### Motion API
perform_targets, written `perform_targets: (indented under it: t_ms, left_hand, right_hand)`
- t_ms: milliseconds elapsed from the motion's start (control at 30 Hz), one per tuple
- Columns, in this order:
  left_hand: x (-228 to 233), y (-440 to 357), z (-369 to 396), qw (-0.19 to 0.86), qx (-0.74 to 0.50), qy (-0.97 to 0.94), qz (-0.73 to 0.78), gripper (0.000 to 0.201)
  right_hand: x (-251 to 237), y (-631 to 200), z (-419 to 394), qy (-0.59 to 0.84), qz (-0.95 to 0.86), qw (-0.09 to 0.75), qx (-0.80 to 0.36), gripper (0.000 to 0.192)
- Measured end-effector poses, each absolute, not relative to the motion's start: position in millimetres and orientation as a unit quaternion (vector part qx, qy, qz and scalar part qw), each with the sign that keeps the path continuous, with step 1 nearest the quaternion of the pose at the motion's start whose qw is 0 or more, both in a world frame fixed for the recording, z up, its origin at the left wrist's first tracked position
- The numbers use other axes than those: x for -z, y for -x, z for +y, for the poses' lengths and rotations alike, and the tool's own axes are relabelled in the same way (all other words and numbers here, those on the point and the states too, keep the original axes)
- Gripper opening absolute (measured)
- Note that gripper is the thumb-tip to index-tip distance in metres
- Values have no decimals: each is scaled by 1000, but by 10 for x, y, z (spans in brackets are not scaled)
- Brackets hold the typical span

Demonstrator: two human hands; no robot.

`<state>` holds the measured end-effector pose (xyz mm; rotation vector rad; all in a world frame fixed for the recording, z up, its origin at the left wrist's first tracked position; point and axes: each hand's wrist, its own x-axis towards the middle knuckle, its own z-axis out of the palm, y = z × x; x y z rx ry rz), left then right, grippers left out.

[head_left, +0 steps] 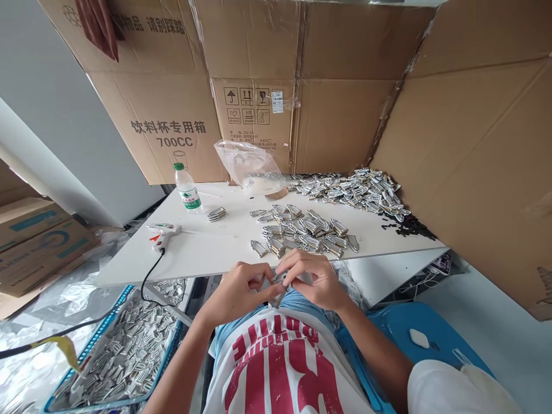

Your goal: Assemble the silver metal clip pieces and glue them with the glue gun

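Note:
My left hand (241, 289) and my right hand (314, 280) meet just in front of the table's near edge, above my lap. Between their fingertips they grip a small silver metal piece (277, 300), partly covered by the fingers. Its exact kind is hard to make out. Right beyond my hands, a loose group of similar pointed silver metal pieces (302, 227) lies on the white table (207, 250). A short stack of these pieces (216, 214) sits apart to the left.
A larger heap of metal pieces (357, 190) and black strips (407, 226) fill the back right. A glue gun (161, 234), a bottle (188, 192) and a plastic bag (252, 167) stand leftward. Cardboard (254, 52) walls the back. A blue basket (92, 351) sits below.

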<state>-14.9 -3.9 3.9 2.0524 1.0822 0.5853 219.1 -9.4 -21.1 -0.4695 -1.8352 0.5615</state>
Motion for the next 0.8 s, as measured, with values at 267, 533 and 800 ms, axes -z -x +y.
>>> perform_targets:
  t_ms: [267,533,800]
  left_hand:
    - [2,120,-28,394,-251,-772,431,50]
    - [16,72,4,359,-385,-682,508,55]
    - [10,69,2,386,-371,-686,492,56]
  right_hand:
    - [227,-2098,-130,288,-738,562,-236,19]
    - [374,-1921,-207,319,-751,551,-173,17]
    - [606,-1799,-191,324,-759,564,-28,34]
